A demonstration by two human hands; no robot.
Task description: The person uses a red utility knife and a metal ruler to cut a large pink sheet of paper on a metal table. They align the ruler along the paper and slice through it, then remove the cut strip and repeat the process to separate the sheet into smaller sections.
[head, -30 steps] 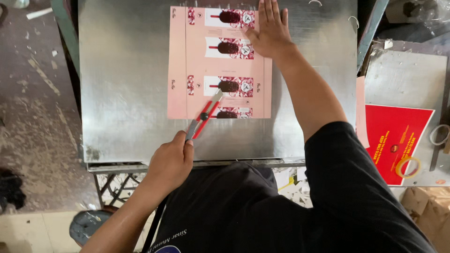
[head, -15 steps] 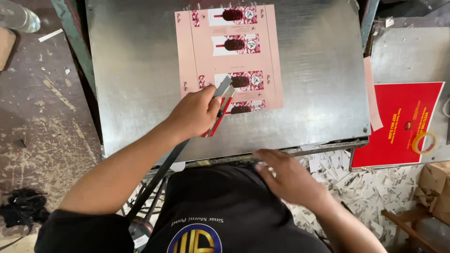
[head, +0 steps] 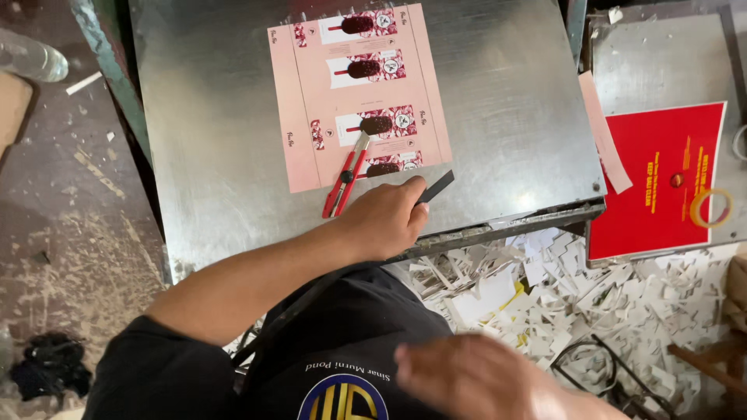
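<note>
A pink printed carton sheet [head: 366, 101] with ice-cream-bar pictures lies flat on the steel table [head: 506, 93]. A red utility knife [head: 346, 175] rests across the sheet's lower edge, with no hand on it. My left hand [head: 381, 222] is just below the knife at the table's front edge. Its fingers are closed on a long dark flat strip [head: 437, 186] that sticks out to the right and runs back under my forearm. My right hand [head: 467, 377] is blurred, low in front of my dark shirt, with nothing seen in it.
A red printed sheet [head: 657, 179] with a roll of tape [head: 710, 208] on it lies on a second metal surface to the right. A loose pink strip [head: 603, 136] lies beside it. White paper offcuts [head: 537, 288] are heaped below the table edge.
My left hand has let go of the knife, which now lies on the sheet, and has closed on the dark strip. My right hand has dropped from the table edge toward my body.
</note>
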